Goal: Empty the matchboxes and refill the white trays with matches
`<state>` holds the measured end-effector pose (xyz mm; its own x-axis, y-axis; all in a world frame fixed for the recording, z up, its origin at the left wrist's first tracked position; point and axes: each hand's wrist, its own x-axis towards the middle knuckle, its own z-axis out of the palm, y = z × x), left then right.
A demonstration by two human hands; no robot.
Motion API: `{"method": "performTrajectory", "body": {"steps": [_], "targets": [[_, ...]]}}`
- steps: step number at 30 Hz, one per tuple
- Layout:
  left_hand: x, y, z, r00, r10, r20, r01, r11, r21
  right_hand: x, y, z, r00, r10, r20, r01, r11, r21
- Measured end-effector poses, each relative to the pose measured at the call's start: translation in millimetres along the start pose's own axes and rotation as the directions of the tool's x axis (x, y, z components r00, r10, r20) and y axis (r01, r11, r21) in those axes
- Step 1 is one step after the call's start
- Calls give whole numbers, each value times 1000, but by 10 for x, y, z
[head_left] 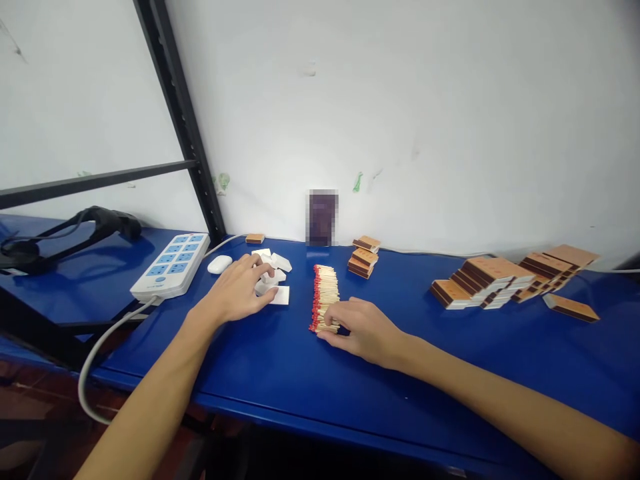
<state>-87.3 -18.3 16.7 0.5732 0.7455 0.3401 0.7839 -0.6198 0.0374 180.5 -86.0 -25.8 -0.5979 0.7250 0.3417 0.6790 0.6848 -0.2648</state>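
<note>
My left hand point(240, 287) reaches over a loose pile of small white matchbox trays point(281, 263). Its fingers are bent and apart, with the thumb beside a flat white piece point(283, 295); whether the fingertips touch a tray is hard to see. A long row of matches point(327, 287) lies on the blue table, red heads toward the left. At the near end of this row, the thumb and curled forefinger of my right hand point(363, 330) close around some matches, partly hiding them.
Matchboxes stand in a short stack point(364, 257) behind the row and in larger stepped stacks point(480, 280) at right. One matchbox point(571, 307) lies apart. A power strip point(173, 265), a white rounded case point(219, 265), a black headset point(95, 227) and a shelf post point(187, 120) occupy the left.
</note>
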Motion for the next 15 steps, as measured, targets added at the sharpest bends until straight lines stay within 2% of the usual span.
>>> {"method": "performTrajectory", "body": {"steps": [4,8,10,12,15], "targets": [[13,150,22,994,94,-61,-97,994,-48,-86,-2,-64,1000,-25,7,25,999,-23],[21,397,89,959,283,-13,-282,950,-136,-226,46,-167,1000,-2,7,3,996,-89],[24,507,141,937,347,33,-338,929,-148,-305,108,-256,1000,18,8,-17,984,-178],[29,586,198,924,378,54,-367,919,-144,-406,213,-377,998,58,-10,-58,941,-333],[39,653,272,920,385,68,-376,919,-117,-616,473,-586,980,188,-62,-187,775,-604]]}}
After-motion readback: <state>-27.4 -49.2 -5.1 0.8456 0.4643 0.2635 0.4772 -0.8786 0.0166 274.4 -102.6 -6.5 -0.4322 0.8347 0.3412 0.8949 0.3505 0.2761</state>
